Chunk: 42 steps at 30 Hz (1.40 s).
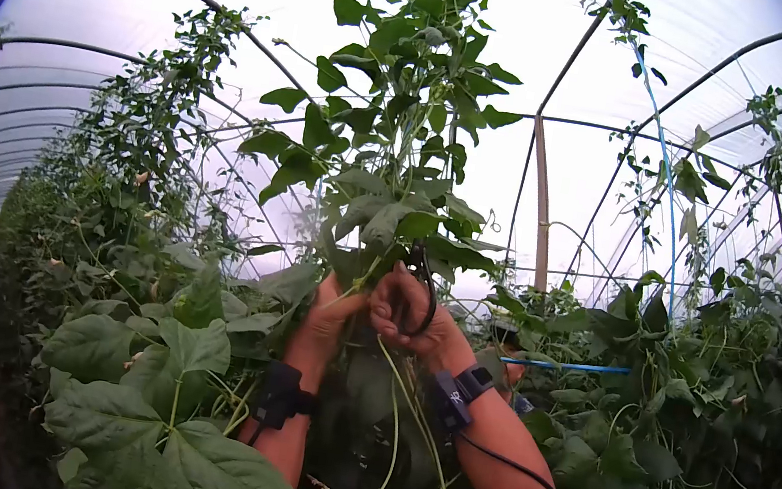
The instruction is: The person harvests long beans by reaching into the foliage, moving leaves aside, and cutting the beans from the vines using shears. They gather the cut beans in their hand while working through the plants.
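Observation:
A tall climbing bean vine (385, 213) with broad green leaves rises in front of me. At its lower leaves, my left hand (338, 303) is closed around a pale green stem, its fingertips partly hidden by foliage. Just to the right, my right hand (409, 314) has its fingers curled in. A black looped handle (430, 296), which looks like that of scissors, sits in this hand; its blades are hidden among the leaves. The two hands nearly touch. Long thin stems (403, 398) hang below them.
Large leaves (152, 421) crowd the lower left. Dense bean rows stand on both sides under an arched plastic greenhouse roof. A blue string (666, 164) runs up at right, and a blue rod (575, 366) lies across foliage. Another person (513, 364) is partly visible behind the leaves.

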Available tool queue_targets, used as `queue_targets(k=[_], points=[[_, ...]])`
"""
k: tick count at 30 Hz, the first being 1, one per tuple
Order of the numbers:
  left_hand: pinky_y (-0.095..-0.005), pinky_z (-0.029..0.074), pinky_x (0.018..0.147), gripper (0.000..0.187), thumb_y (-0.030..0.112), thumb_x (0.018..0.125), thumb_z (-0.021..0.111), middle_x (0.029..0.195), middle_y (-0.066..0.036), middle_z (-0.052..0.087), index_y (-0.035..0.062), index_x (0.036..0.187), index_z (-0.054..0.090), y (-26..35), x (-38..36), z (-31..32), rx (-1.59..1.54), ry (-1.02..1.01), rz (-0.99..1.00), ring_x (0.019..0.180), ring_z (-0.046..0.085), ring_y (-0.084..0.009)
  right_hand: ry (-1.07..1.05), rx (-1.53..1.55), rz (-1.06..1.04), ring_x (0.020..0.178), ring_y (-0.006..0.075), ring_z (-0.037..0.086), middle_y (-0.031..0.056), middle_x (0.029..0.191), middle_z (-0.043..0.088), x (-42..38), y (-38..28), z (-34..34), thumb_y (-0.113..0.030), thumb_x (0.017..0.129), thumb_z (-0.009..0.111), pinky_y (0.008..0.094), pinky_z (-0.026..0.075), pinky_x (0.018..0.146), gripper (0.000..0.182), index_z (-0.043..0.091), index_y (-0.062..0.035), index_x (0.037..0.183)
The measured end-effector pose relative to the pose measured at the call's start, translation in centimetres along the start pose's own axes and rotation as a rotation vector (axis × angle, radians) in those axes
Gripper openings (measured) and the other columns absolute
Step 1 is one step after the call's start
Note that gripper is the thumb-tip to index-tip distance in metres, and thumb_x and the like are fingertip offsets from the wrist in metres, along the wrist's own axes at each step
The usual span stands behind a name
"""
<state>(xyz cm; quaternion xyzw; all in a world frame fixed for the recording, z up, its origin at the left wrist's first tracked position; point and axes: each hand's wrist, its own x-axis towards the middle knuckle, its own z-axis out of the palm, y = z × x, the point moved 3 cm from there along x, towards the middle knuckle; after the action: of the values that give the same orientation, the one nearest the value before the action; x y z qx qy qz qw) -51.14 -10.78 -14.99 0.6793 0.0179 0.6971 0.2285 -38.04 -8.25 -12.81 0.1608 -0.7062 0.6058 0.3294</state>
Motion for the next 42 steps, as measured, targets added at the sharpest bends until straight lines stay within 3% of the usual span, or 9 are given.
queue_targets(k=[6, 9, 17, 21, 25, 27, 33, 37, 42], points=[[-0.0289, 0.044, 0.082, 0.054, 0.01, 0.073, 0.07, 0.105, -0.005, 0.058, 0.0032, 0.12, 0.045, 0.1, -0.1, 0.5, -0.06, -0.048, -0.046, 0.094, 0.055, -0.0155, 0.363, -0.414, -0.071, 0.057, 0.021, 0.063, 0.0108, 0.075, 0.062, -1.9, -2.9, 2.6, -0.021, 0.086, 0.065, 0.0267, 0.05, 0.047, 0.024, 0.059, 0.0016, 0.089], [-0.0287, 0.045, 0.08, 0.051, 0.011, 0.074, 0.069, 0.101, -0.005, 0.059, 0.0022, 0.118, 0.046, 0.1, 0.1, 0.2, 0.018, 0.123, 0.048, 0.089, 0.057, -0.0156, 0.269, -0.234, -0.228, 0.059, 0.0208, 0.064, 0.0101, 0.073, 0.062, -1.5, -2.2, 1.6, -0.015, 0.083, 0.067, 0.0303, 0.054, 0.056, 0.022, 0.06, 0.003, 0.094], [-0.0288, 0.051, 0.068, 0.035, 0.011, 0.079, 0.065, 0.096, -0.006, 0.061, 0.0025, 0.109, 0.049, 0.2, 1.3, -1.3, -0.009, 0.194, 0.04, 0.078, 0.06, -0.0146, 0.482, -0.537, -0.651, 0.042, 0.0118, 0.049, 0.0012, 0.054, 0.049, -3.9, -8.4, -1.0, -0.018, 0.082, 0.067, 0.0252, 0.039, 0.04, 0.021, 0.053, -0.0028, 0.078], [-0.0292, 0.051, 0.06, 0.026, 0.01, 0.08, 0.064, 0.089, -0.005, 0.06, 0.0037, 0.101, 0.05, 0.0, 1.0, -1.2, -0.106, 0.359, -0.01, 0.071, 0.059, -0.0147, 0.374, -1.045, -0.819, 0.07, 0.0139, 0.055, 0.0072, 0.078, 0.055, -2.9, -10.1, -0.8, -0.018, 0.079, 0.067, 0.0289, 0.046, 0.062, 0.029, 0.048, 0.0004, 0.092], [-0.0298, 0.047, 0.053, 0.011, 0.011, 0.081, 0.061, 0.072, -0.004, 0.056, 0.0049, 0.086, 0.053, 0.0, 0.9, -1.0, -0.184, 0.353, -0.005, 0.059, 0.055, -0.016, 0.491, -1.349, -0.497, 0.073, 0.0249, 0.058, 0.0138, 0.077, 0.057, -0.8, -9.3, -3.0, -0.023, 0.077, 0.068, 0.0358, 0.046, 0.066, 0.036, 0.049, 0.0018, 0.094], [-0.0299, 0.046, 0.051, 0.008, 0.011, 0.082, 0.06, 0.067, -0.004, 0.055, 0.0051, 0.083, 0.054, -0.5, 1.0, -1.4, -0.141, 0.327, 0.018, 0.056, 0.054, -0.0165, 0.602, -1.427, -0.429, 0.074, 0.0355, 0.061, 0.0197, 0.079, 0.063, 0.0, -8.4, -4.1, -0.048, 0.074, 0.066, 0.0409, 0.047, 0.068, 0.057, 0.05, 0.0018, 0.096], [-0.0294, 0.042, 0.049, 0.009, 0.011, 0.084, 0.055, 0.065, -0.005, 0.056, 0.0048, 0.078, 0.055, -1.1, 0.9, -1.2, -0.23, 0.397, -0.096, 0.05, 0.051, -0.0168, 0.607, -1.446, -0.199, 0.092, 0.0369, 0.063, 0.0256, 0.096, 0.063, 3.5, -5.8, -3.7, -0.066, 0.061, 0.071, 0.042, 0.048, 0.08, 0.086, 0.049, 0.0062, 0.103], [-0.0291, 0.042, 0.049, 0.009, 0.012, 0.085, 0.054, 0.066, -0.005, 0.058, 0.0046, 0.08, 0.056, -0.8, 0.8, -1.1, -0.131, 0.323, -0.063, 0.052, 0.052, -0.0168, 0.665, -1.372, -0.228, 0.087, 0.0338, 0.063, 0.0233, 0.092, 0.063, 4.1, -5.8, -3.7, -0.05, 0.051, 0.082, 0.039, 0.049, 0.078, 0.08, 0.053, 0.008, 0.098], [-0.0287, 0.045, 0.05, 0.009, 0.012, 0.085, 0.054, 0.07, -0.005, 0.06, 0.0041, 0.084, 0.058, -1.2, 0.7, -0.7, -0.058, 0.349, -0.088, 0.053, 0.055, -0.0176, 0.658, -1.281, -0.356, 0.068, 0.0256, 0.059, 0.0152, 0.074, 0.06, 4.1, -5.4, -4.3, -0.025, 0.055, 0.076, 0.0358, 0.048, 0.062, 0.043, 0.056, 0.0046, 0.079]])
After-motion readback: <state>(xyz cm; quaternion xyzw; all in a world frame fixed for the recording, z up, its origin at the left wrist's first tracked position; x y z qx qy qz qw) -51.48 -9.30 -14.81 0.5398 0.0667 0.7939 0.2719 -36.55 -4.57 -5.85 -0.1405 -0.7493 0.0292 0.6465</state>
